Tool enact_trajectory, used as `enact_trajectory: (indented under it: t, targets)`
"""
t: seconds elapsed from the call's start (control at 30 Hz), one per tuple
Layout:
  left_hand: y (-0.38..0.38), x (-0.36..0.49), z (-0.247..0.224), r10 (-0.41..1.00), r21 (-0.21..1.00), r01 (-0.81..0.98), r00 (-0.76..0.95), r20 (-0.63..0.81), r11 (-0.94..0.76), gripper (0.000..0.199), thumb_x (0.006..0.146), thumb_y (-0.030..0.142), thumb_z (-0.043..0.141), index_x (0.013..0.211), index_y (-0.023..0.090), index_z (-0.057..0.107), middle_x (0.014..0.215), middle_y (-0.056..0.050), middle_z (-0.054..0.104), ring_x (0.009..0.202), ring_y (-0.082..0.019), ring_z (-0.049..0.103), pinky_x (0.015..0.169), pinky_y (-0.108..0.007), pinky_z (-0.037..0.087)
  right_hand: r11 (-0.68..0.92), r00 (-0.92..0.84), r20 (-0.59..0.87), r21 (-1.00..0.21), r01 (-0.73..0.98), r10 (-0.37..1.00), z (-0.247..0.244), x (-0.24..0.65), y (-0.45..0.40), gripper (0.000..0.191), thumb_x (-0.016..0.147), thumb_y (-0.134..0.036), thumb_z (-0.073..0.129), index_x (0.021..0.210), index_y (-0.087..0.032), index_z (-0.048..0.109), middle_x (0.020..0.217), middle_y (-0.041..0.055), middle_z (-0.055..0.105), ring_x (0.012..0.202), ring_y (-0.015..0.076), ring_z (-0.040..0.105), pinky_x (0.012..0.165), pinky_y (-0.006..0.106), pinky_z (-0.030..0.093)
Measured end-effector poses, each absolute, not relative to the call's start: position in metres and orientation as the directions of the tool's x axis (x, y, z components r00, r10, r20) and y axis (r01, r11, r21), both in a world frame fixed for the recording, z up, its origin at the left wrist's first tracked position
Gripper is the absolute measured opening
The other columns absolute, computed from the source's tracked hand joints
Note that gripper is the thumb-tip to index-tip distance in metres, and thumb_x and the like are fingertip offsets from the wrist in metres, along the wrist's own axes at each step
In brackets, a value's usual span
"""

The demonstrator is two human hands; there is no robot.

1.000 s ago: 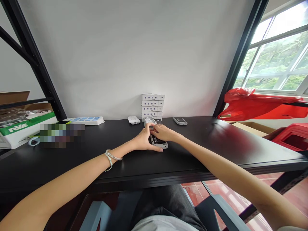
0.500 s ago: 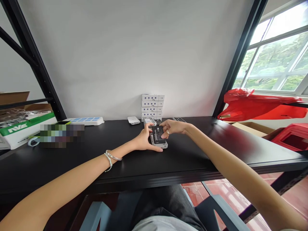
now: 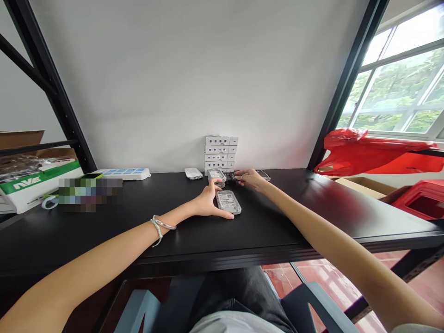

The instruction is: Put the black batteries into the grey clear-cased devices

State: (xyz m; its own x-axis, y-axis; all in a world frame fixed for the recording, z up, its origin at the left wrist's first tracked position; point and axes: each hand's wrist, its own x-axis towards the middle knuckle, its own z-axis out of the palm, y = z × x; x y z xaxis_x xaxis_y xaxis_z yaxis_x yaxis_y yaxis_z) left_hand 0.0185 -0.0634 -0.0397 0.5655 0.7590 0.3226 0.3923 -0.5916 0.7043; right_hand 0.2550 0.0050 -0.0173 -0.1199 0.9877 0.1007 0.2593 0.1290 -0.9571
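Note:
My left hand (image 3: 208, 203) rests on the black table (image 3: 277, 217), its thumb along the near end of a grey drive enclosure (image 3: 228, 202). Its index finger reaches a second grey enclosure (image 3: 217, 176) near the wall. My right hand (image 3: 248, 178) is at the table's far edge, fingertips on a black solid-state drive (image 3: 231, 176), which is partly hidden. Just beyond those fingers lies a third enclosure (image 3: 264, 175), dark on top.
A stack of white boxes (image 3: 219, 153) stands against the wall beside a small white device (image 3: 193, 173). A white power strip (image 3: 126, 173), a green-and-white box (image 3: 34, 185) and a blurred patch (image 3: 90, 194) lie left. Right are a red bag (image 3: 367, 155) and red crate (image 3: 419, 201).
My right hand has carried the black drive away from the near enclosure, toward the far edge, uncovering the enclosure's grey top. My left hand has barely moved.

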Motion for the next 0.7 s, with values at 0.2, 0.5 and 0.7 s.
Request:
enact_trajectory:
  t: [0.2, 0.5, 0.7]
  targets:
    - [-0.065, 0.018, -0.037, 0.767, 0.699, 0.423, 0.574, 0.287, -0.577, 0.118, 0.042, 0.053, 0.086, 0.135, 0.024, 0.02, 0.125, -0.015, 0.043, 0.125, -0.033, 0.038, 0.105, -0.056, 0.029, 0.34, -0.229, 0.251, -0.701, 0.627, 0.94, -0.018, 0.253, 0.003, 0.048, 0.074, -0.033, 0.07, 0.119, -0.019, 0.061, 0.12, 0.0093, 0.06, 0.093, 0.0201, 0.059, 0.082, 0.033, 0.048]
    - [-0.076, 0.021, -0.031, 0.759, 0.667, 0.434, 0.566, 0.321, -0.606, 0.111, 0.045, 0.054, 0.084, 0.132, 0.026, 0.021, 0.12, -0.013, 0.046, 0.12, -0.032, 0.043, 0.102, -0.055, 0.033, 0.428, -0.376, 0.269, -0.169, 0.888, 0.886, -0.024, 0.238, -0.003, 0.055, 0.093, -0.034, 0.044, 0.145, -0.021, 0.032, 0.127, 0.0139, 0.054, 0.122, 0.0307, 0.043, 0.098, 0.043, 0.034]
    - [-0.065, 0.025, -0.008, 0.708, 0.557, 0.439, 0.462, 0.533, -0.705, 0.097, 0.052, 0.054, 0.081, 0.125, 0.024, 0.026, 0.121, -0.011, 0.046, 0.119, -0.029, 0.045, 0.102, -0.047, 0.037, 0.366, -0.332, 0.212, -0.148, 0.919, 0.919, -0.012, 0.246, -0.009, 0.062, 0.091, -0.039, 0.045, 0.146, -0.017, 0.027, 0.137, 0.0156, 0.047, 0.128, 0.0339, 0.037, 0.1, 0.043, 0.033]
